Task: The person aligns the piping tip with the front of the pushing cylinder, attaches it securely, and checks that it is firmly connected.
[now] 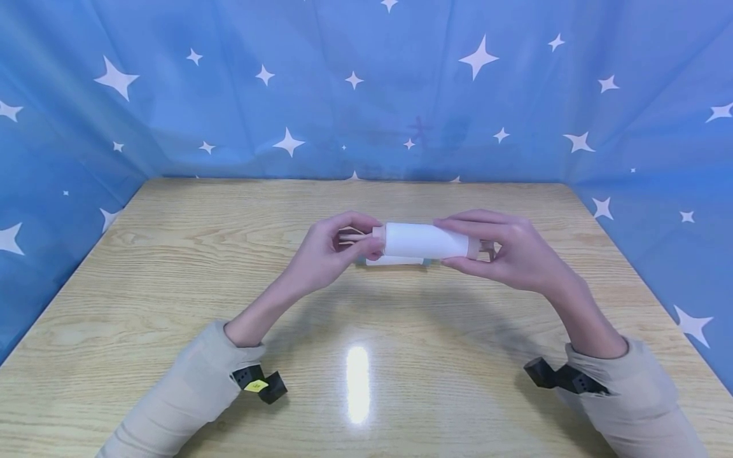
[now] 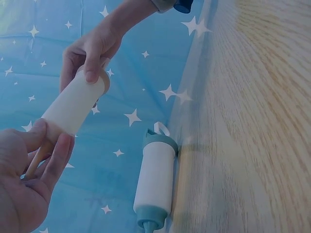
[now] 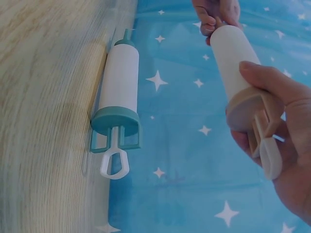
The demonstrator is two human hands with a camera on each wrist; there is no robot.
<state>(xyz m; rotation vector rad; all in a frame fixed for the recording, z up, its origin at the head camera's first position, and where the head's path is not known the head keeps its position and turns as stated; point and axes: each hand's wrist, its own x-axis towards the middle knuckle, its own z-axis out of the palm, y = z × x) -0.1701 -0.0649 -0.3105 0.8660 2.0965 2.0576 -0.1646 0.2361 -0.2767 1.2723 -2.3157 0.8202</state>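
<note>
Both hands hold a large plunger syringe with a white barrel [image 1: 426, 240] and beige ends, level above the table. My left hand [image 1: 321, 254] pinches its narrow nozzle end, fingers curled about the thin beige tip [image 2: 35, 162]. At the other end, my right hand [image 1: 512, 251] grips the beige collar, its thumb along the barrel in the right wrist view. Below that collar, a pale ring handle [image 3: 270, 158] shows near the palm. A second syringe [image 3: 119, 77], white with teal ends and a white ring handle, lies on the table beneath, mostly covered in the head view.
The wood-grain table [image 1: 200, 267] stretches to a blue curtain [image 1: 366, 108] with white stars behind and at both sides. Black wrist devices are strapped over the beige sleeves [image 1: 189, 381]. A bright light reflection [image 1: 357, 385] shows on the tabletop.
</note>
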